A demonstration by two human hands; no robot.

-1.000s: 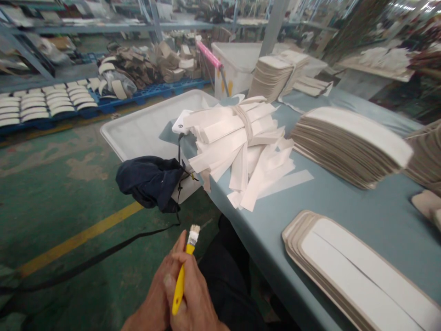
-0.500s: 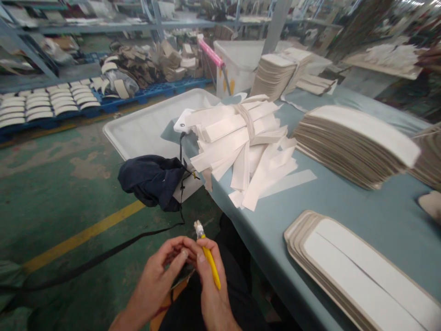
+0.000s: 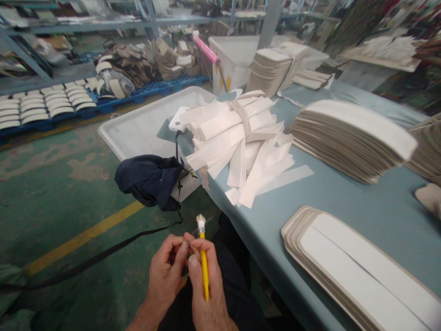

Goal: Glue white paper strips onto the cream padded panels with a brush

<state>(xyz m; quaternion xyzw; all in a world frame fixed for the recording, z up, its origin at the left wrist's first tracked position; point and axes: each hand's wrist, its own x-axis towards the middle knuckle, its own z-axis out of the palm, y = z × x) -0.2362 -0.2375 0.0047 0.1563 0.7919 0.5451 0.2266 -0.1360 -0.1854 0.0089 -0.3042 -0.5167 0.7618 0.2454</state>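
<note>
A paintbrush (image 3: pixel 204 266) with a yellow handle and whitish bristles rests in my right hand (image 3: pixel 211 280), bristles pointing up and away from me. The right thumb and fingertips are bent in close to the left ones. My left hand (image 3: pixel 168 269) is closed, its thumb pressed to its fingertips; whatever lies between them is too small or hidden to make out. Both hands are above my lap, left of the table (image 3: pixel 262 230). On that table lies a loose heap of white strips (image 3: pixel 237 133), partly tied with a band.
Stacks of white-topped, beige-edged panels stand on the table: one near stack (image 3: pixel 351 262) and one curved stack (image 3: pixel 351 138). A dark blue cloth bag (image 3: pixel 148 179) hangs by a white tub (image 3: pixel 138 124). A black strap (image 3: pixel 113 253) runs across the green floor.
My hands have drawn slightly together at the fingertips. The brush has turned more upright, and its bristles have come into clearer view. The whole view has shifted a little.
</note>
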